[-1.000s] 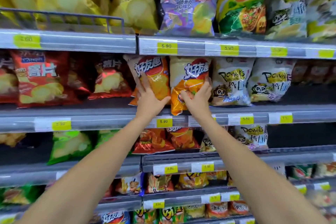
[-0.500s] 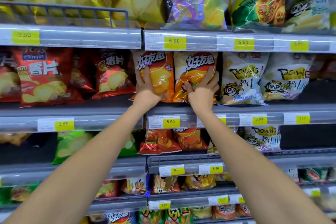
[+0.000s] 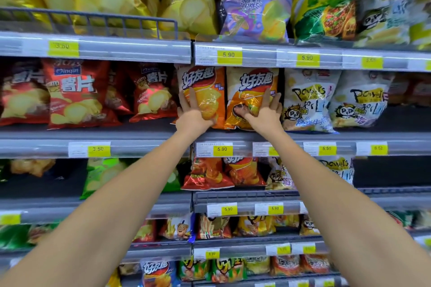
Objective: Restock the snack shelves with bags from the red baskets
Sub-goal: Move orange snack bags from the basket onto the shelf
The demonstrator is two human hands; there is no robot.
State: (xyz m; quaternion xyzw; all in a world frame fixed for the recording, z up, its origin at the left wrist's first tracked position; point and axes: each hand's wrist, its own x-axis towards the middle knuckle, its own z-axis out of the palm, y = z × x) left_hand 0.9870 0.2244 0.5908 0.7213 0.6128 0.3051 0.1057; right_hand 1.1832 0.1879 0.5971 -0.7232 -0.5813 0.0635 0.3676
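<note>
Bags now pushed upright: left hand (image 3: 193, 115) spread flat on one orange chip bag (image 3: 205, 81), right hand (image 3: 267, 113) likewise on its neighbour (image 3: 250, 84). Released, either may slump off the shelf's (image 3: 144, 134) front edge.

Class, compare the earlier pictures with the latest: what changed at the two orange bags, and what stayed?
The left orange bag and right orange bag, leaning a second ago, now stand upright. Left hand and right hand stay on their fronts; the white bags are unmoved.

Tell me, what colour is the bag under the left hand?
The bag under the left hand is mostly orange, with a red band near the top; head view.
</note>
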